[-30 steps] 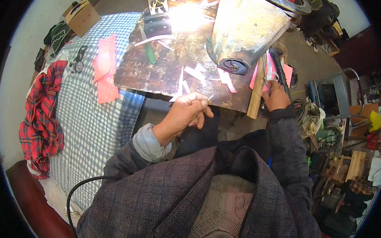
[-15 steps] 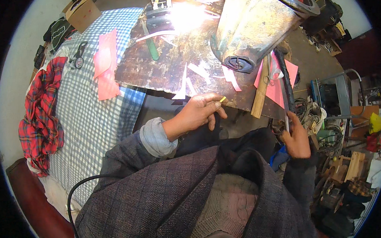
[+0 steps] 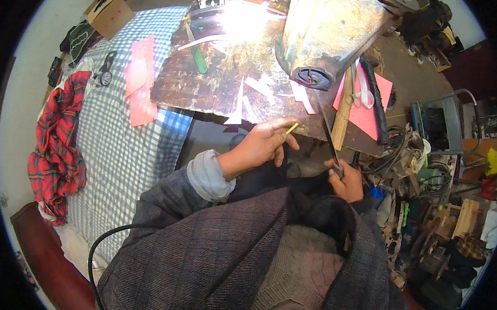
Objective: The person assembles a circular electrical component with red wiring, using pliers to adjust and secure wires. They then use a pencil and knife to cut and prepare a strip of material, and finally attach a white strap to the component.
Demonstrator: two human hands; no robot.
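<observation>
A small thin yellow stick [image 3: 292, 128] is pinched in the fingertips of my left hand [image 3: 260, 147], just off the front edge of the worn table [image 3: 206, 98]. My right hand [image 3: 347, 182] is closed round the lower end of a long, narrow, dark metal tool [image 3: 328, 128]. Whether it is a file or a blade I cannot tell. It slants up and left over the table edge, its tip near white paper strips [image 3: 302, 97]. Beside it lie a flat wooden stick [image 3: 343, 117], a black rod [image 3: 377, 108] and a pink sheet [image 3: 361, 124].
A large grimy metal housing [image 3: 331, 34] rests at the back right of the table. A green-handled tool [image 3: 198, 60] and more paper scraps [image 3: 235, 107] lie leftward. On the left, checked cloth [image 3: 129, 89] bears pink pieces [image 3: 142, 84]. Coiled cables [image 3: 393, 153] clutter the right.
My right hand has moved left from beside the black rod, bringing the long metal tool in front of me. My left hand stays nearly in place with the yellow stick.
</observation>
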